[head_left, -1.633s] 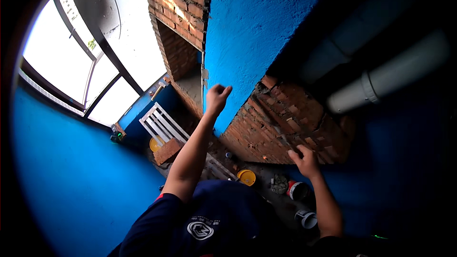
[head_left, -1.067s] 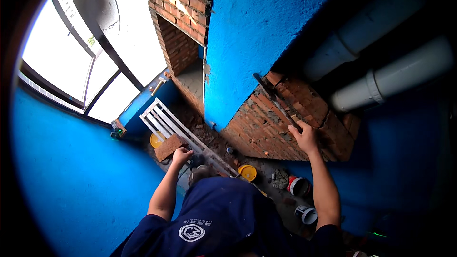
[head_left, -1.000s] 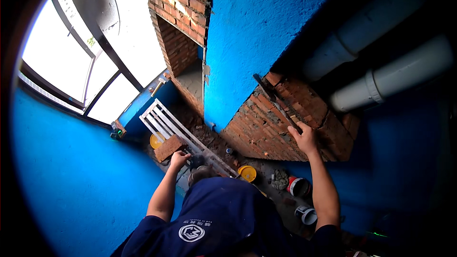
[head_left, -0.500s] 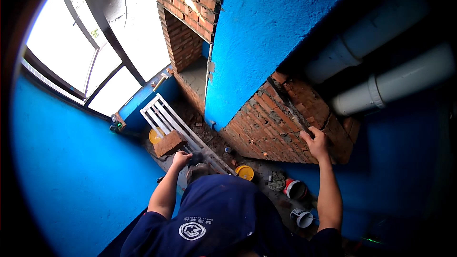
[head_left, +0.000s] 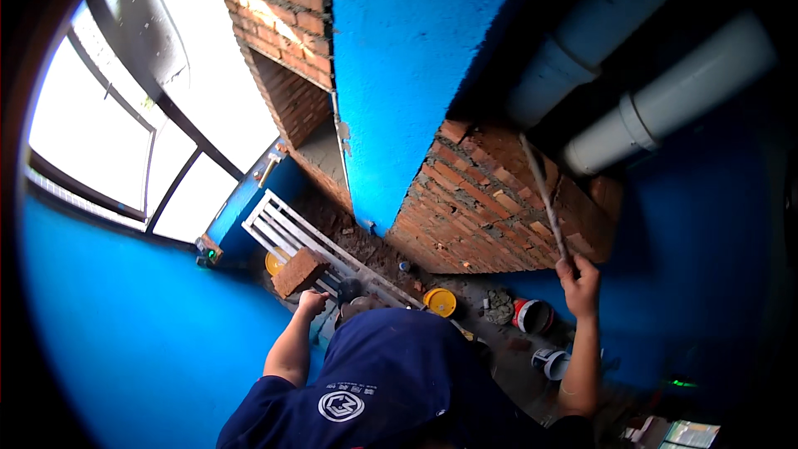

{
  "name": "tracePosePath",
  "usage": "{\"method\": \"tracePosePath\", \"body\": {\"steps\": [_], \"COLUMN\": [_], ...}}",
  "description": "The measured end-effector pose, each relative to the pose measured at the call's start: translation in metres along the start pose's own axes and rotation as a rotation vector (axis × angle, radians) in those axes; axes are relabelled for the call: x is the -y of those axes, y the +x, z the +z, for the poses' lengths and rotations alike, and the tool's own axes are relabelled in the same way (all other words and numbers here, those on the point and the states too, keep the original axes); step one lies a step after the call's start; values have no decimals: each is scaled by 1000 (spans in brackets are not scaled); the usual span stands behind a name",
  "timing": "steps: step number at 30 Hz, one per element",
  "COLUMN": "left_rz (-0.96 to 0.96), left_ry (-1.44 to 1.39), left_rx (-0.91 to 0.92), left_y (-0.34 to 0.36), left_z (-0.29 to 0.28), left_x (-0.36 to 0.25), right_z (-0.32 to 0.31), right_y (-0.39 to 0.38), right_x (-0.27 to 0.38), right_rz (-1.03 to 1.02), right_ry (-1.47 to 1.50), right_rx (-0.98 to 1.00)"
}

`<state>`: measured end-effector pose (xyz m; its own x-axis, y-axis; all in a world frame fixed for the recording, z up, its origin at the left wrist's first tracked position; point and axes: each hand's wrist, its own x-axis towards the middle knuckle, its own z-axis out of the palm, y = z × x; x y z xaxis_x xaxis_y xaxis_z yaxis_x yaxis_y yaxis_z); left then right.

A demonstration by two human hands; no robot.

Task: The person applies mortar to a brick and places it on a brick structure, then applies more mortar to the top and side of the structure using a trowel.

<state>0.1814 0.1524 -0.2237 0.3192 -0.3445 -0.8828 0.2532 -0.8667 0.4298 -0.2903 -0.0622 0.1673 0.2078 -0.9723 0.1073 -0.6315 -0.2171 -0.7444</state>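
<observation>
My right hand [head_left: 580,284] is closed around the near end of a long, thin, greyish rod [head_left: 542,187]. The rod slants up across the top edge of a low brick wall [head_left: 478,216], its far end near the grey pipes. On the left, my left hand [head_left: 313,304] is curled with its fingers together, close beside a reddish-brown brick [head_left: 301,273]. What those fingers hold, if anything, cannot be made out. Beneath the brick is a white slatted bench [head_left: 287,214].
Two thick grey pipes [head_left: 665,104] run at the upper right. A blue-painted column [head_left: 391,58] rises ahead, beside a window [head_left: 108,141]. On the floor are a yellow-lidded bucket [head_left: 440,302], a red-and-white bucket [head_left: 532,316] and a white bucket [head_left: 550,363].
My right hand has moved right and toward me, swinging the rod to a steeper angle along the wall's top. My left hand stays by the brick. The whole view has shifted slightly.
</observation>
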Motion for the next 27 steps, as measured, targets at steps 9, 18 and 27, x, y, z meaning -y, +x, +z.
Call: {"method": "tracePosePath", "body": {"steps": [9, 18, 27], "left_rz": [372, 898, 1183], "left_ry": [364, 96, 60], "left_rx": [-48, 49, 23], "left_y": [28, -26, -178], "left_z": [25, 74, 118], "left_x": [-94, -187, -403], "right_z": [48, 76, 68], "right_y": [60, 73, 23], "right_x": [68, 56, 92], "right_rz": [-332, 99, 286], "right_ry": [645, 627, 512], "right_rx": [-96, -1, 156]}}
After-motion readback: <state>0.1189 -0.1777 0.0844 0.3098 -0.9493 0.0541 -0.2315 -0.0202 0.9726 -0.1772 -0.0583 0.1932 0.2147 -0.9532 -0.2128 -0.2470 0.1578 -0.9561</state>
